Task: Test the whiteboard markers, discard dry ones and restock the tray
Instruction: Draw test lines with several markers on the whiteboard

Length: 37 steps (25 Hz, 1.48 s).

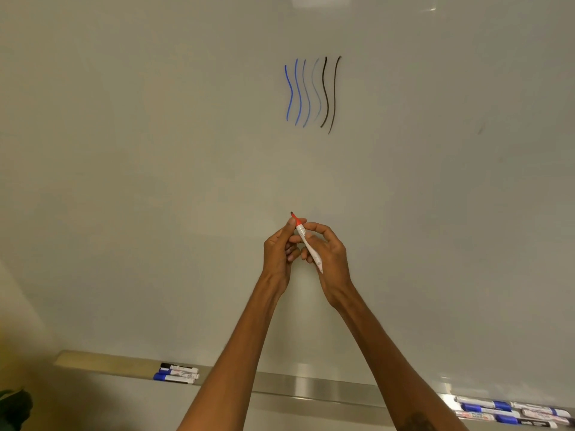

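The left hand and the right hand meet in front of the lower middle of the whiteboard, sharing one red marker. The left hand's thumb and curled fingertips pinch the red neck just under the bare tip. The right hand's fingers wrap the white barrel lower down, its tail end poking out below the palm. The marker is tilted, tip up and to the left, close to the board; whether the tip touches it I cannot tell. At the far lower left a dark green leaf shows in the corner. Along the bottom edge of the board runs the metal tray, and on its left part lie three capped markers side by side - one with a black cap at the back, two with blue caps in front. High on the board, above the hands, stand six wavy test lines: four blue, paler toward the right, then two dark ones. Farther right a faint grey smudge marks the board. On the right end of the tray lies a cluster of markers - mostly blue-capped, one with a black end - packed close together.
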{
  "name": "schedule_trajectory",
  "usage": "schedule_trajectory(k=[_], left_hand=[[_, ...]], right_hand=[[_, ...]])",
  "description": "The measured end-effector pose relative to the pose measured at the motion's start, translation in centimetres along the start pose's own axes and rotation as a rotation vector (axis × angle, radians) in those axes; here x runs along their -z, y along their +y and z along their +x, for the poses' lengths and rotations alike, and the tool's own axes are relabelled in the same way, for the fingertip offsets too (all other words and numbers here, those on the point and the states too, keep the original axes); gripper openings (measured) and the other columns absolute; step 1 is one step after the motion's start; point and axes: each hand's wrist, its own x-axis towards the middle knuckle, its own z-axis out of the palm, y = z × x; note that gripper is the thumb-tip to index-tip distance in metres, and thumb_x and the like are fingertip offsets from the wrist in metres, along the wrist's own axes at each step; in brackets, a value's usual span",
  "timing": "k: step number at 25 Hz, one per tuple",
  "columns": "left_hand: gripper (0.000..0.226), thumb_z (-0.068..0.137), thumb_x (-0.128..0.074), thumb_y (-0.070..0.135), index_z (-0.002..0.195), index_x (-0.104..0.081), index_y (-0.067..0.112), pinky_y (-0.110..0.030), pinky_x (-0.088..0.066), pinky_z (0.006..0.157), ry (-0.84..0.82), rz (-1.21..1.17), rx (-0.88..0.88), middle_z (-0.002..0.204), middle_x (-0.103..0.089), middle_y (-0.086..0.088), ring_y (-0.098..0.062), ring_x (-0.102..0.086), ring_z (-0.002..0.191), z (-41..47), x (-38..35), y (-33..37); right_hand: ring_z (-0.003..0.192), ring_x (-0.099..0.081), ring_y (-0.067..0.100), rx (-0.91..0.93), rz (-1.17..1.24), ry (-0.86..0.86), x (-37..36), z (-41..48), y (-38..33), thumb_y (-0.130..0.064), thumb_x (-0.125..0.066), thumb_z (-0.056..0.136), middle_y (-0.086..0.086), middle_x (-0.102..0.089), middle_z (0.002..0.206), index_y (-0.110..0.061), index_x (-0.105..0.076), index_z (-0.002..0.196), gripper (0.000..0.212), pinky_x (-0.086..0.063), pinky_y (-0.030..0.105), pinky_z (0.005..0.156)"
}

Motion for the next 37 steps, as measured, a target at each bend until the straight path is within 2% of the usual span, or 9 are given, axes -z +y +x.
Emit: schedule_trajectory(k=[3,7,13,17,20,22,28,32,37], left_hand=[[0.039,0.080,-0.071,0.052,0.091,-0.077,0.015,-0.025,-0.029,0.047,-0.020,-0.041,0.047,0.056,-0.049,0.005,-0.006,-0.032,0.045,0.5,-0.5,0.6],[0.029,0.079,-0.072,0.047,0.070,-0.070,0.020,-0.019,-0.023,0.041,0.006,-0.107,0.138,0.051,-0.034,0.007,-0.003,-0.028,0.042,0.7,-1.2,1.9],[0.052,0.063,-0.086,0.058,0.094,-0.075,0.017,-0.024,-0.033,0.059,-0.005,-0.133,0.150,0.080,-0.045,-0.002,-0.012,-0.039,0.069,1.7,-1.4,1.7],[0.058,0.066,-0.084,0.057,0.104,-0.075,0.016,-0.017,-0.033,0.053,-0.017,-0.161,0.179,0.081,-0.046,-0.003,-0.009,-0.039,0.067,1.9,-1.6,2.0],[0.023,0.081,-0.072,0.041,0.080,-0.076,0.019,-0.016,-0.026,0.045,-0.072,-0.157,0.165,0.059,-0.038,0.003,-0.003,-0.032,0.048,1.4,-2.2,2.8],[0.023,0.087,-0.067,0.034,0.068,-0.070,0.022,-0.017,-0.023,0.043,-0.138,-0.123,0.123,0.054,-0.032,0.005,-0.003,-0.027,0.043,0.9,-2.5,3.2],[0.039,0.083,-0.065,0.038,0.114,-0.072,0.016,-0.016,-0.029,0.042,-0.157,-0.001,-0.029,0.067,-0.056,0.007,-0.006,-0.030,0.050,0.6,-3.0,3.7],[0.033,0.090,-0.064,0.038,0.119,-0.072,0.024,-0.029,-0.049,0.052,0.062,0.106,-0.116,0.081,-0.072,0.004,-0.027,-0.039,0.057,0.4,-2.8,3.9],[0.041,0.098,-0.039,0.005,0.123,-0.068,0.019,-0.022,-0.028,0.050,0.187,0.084,-0.334,0.070,-0.043,0.007,-0.008,-0.029,0.061,2.0,-2.5,5.7]], right_hand=[[0.078,-0.061,0.023,-0.127,0.244,-0.073,0.4,-0.1,-0.9,-0.012,-0.048,0.099,0.020,-0.071,0.106,-0.008,-0.068,0.109,0.023,-0.046,0.030,0.073],[0.119,-0.059,0.032,-0.286,0.600,-0.154,1.4,-0.5,-1.6,-0.025,-0.026,0.097,0.025,-0.053,0.140,-0.003,-0.051,0.140,0.055,-0.041,0.040,0.104],[0.149,-0.020,0.035,-0.298,0.842,-0.277,2.4,-0.3,-1.7,-0.036,-0.026,0.095,0.022,-0.018,0.161,-0.002,-0.018,0.154,0.069,-0.012,0.048,0.123],[0.146,-0.029,0.035,-0.179,0.758,-0.372,2.1,0.1,-2.9,-0.052,-0.037,0.097,0.023,-0.027,0.157,-0.002,-0.022,0.153,0.076,-0.023,0.045,0.121],[0.097,-0.069,0.031,-0.003,0.380,-0.052,0.7,0.6,-3.2,-0.022,-0.050,0.099,0.022,-0.067,0.114,0.001,-0.054,0.132,0.041,-0.058,0.036,0.086],[0.073,-0.064,0.020,0.029,0.308,0.118,0.6,1.0,-3.1,-0.016,-0.057,0.096,0.011,-0.067,0.085,-0.004,-0.066,0.116,0.025,-0.057,0.028,0.069],[0.103,-0.070,0.031,-0.009,0.437,0.093,1.1,1.0,-3.0,-0.010,-0.055,0.095,0.019,-0.071,0.112,-0.004,-0.063,0.117,0.024,-0.058,0.035,0.089],[0.104,-0.069,0.034,0.056,0.478,0.150,1.4,1.7,-4.5,-0.007,-0.056,0.096,0.021,-0.070,0.112,-0.002,-0.062,0.117,0.023,-0.058,0.033,0.086],[0.096,-0.071,0.031,0.262,0.347,0.276,1.5,4.0,-8.9,-0.008,-0.063,0.093,0.022,-0.072,0.106,0.004,-0.065,0.118,0.027,-0.057,0.032,0.084]])
